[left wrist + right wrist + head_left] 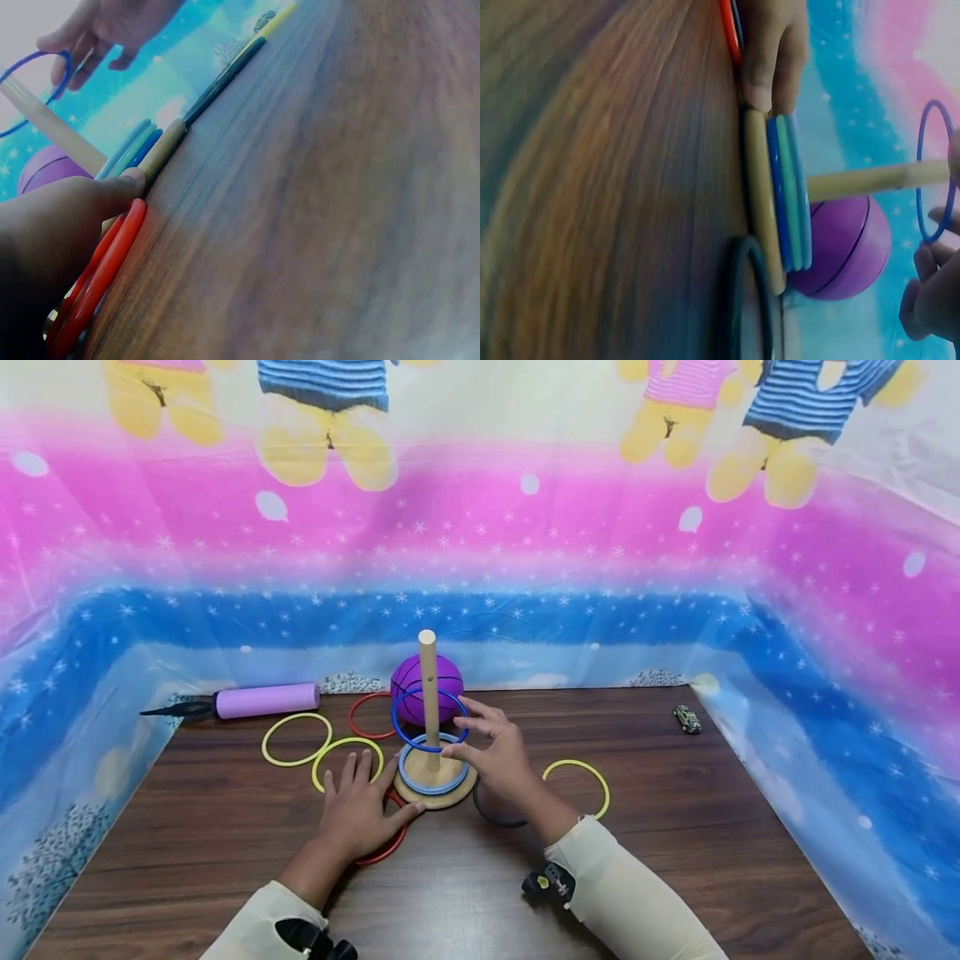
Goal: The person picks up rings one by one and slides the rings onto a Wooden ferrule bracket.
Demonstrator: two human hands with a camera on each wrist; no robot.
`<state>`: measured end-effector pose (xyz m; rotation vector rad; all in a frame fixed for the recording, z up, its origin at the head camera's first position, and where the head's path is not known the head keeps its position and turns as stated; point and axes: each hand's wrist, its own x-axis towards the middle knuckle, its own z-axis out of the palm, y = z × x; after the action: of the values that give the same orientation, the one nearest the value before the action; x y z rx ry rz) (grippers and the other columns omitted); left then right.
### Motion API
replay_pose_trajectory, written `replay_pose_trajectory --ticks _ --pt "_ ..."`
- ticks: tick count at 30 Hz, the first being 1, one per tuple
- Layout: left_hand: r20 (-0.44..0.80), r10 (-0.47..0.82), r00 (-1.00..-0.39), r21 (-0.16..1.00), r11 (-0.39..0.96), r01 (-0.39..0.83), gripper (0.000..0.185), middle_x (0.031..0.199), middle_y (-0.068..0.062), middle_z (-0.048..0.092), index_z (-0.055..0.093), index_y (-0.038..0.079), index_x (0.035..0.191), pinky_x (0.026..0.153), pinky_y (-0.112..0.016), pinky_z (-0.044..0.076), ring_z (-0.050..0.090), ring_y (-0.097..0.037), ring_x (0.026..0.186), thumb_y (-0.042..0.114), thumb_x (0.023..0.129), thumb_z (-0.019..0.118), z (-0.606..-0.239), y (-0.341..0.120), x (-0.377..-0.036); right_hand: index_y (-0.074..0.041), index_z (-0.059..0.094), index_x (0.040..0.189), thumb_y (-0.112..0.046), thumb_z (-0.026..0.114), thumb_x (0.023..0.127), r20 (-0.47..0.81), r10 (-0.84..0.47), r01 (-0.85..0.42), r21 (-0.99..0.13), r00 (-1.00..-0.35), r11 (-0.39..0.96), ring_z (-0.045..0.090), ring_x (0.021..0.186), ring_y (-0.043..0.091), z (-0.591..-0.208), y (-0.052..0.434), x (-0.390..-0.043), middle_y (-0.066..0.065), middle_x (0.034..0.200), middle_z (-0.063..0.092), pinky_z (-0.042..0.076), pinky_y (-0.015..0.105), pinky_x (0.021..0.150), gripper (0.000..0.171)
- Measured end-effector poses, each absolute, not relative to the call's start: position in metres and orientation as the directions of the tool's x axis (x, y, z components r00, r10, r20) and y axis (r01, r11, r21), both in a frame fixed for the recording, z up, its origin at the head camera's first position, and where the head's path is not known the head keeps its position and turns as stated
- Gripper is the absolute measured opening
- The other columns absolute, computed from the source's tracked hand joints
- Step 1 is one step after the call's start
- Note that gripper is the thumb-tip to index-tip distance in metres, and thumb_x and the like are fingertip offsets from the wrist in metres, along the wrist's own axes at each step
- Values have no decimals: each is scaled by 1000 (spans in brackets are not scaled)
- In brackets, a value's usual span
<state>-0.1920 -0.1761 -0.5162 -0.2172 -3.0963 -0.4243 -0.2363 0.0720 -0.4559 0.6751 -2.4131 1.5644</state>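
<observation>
A wooden peg stand has its round base [452, 794] on the dark table and its pole [427, 677] upright. Blue and pale rings [433, 774] lie stacked on the base. My right hand [491, 752] pinches a blue ring [405, 744] that circles the pole about halfway up. In the right wrist view the blue ring [919, 172] hangs around the pole [870, 180], clear of the stack. My left hand [360, 806] lies flat on the table over a red ring [390, 852], and its thumb touches the base edge [161, 154].
A purple ball [442, 681] sits just behind the stand. A lilac pump [262, 700], yellow rings [296, 739] [576, 785] and a red ring [371, 716] lie around it. A dark ring [495, 817] lies under my right wrist. A toy car [686, 718] is far right.
</observation>
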Motion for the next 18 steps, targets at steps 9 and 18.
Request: replay_pose_trajectory --ticks 9,18 --pt "33 139 -990 274 951 143 97 175 -34 28 37 19 173 123 -88 13 20 -58 165 77 98 61 -517 -176 -193 3 78 131 -15 91 91 317 -313 -417 -843 -895 339 48 155 34 -472 78 -246 4 164 59 45 61 124 46" --pt "24 136 -990 275 951 137 97 175 -34 28 38 17 172 124 -88 12 19 -58 165 77 99 61 -517 -175 -192 1 79 130 -18 93 88 275 -354 -409 -822 -894 395 50 152 34 -490 82 -252 5 163 60 51 60 118 48"
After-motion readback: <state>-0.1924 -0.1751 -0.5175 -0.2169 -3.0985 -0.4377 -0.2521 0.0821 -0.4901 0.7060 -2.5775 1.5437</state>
